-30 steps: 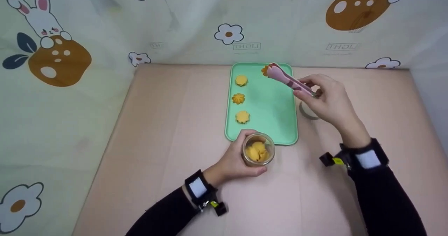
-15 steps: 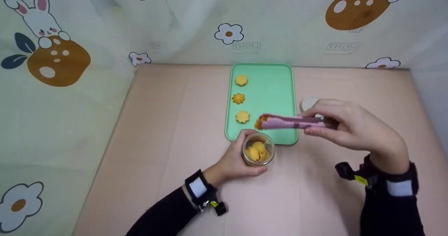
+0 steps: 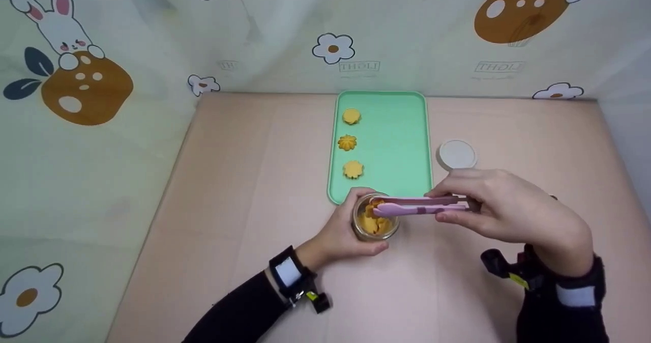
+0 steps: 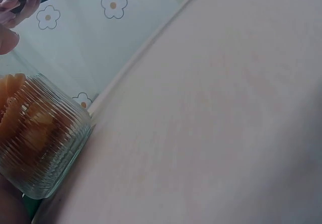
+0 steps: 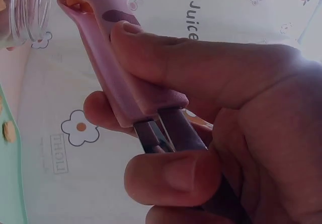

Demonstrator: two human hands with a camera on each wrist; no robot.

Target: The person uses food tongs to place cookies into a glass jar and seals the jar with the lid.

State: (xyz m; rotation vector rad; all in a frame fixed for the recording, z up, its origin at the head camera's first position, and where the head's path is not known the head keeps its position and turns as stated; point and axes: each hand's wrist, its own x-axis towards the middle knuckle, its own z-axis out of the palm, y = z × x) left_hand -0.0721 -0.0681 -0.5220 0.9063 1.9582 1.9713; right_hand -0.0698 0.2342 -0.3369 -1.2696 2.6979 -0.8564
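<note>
Pinching pink silicone tongs (image 3: 417,206), the right hand (image 3: 501,210) has carried an orange flower-shaped biscuit (image 3: 370,206) from the green tray's (image 3: 402,129) far end to the ribbed glass jar (image 3: 375,220), gripped by the left hand (image 3: 339,236); release seems imminent.

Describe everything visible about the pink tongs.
The pink tongs are slim, with two long pink arms that look like plastic or silicone, a darker mauve patch on each, and a grey metal-looking spring end inside the grip. They lie nearly level, tips pointing to the person's left over the mouth of the ribbed glass jar, pinching an orange cookie. The right hand holds them, thumb and fingers squeezing the arms together. The left hand steadies the jar.
</note>
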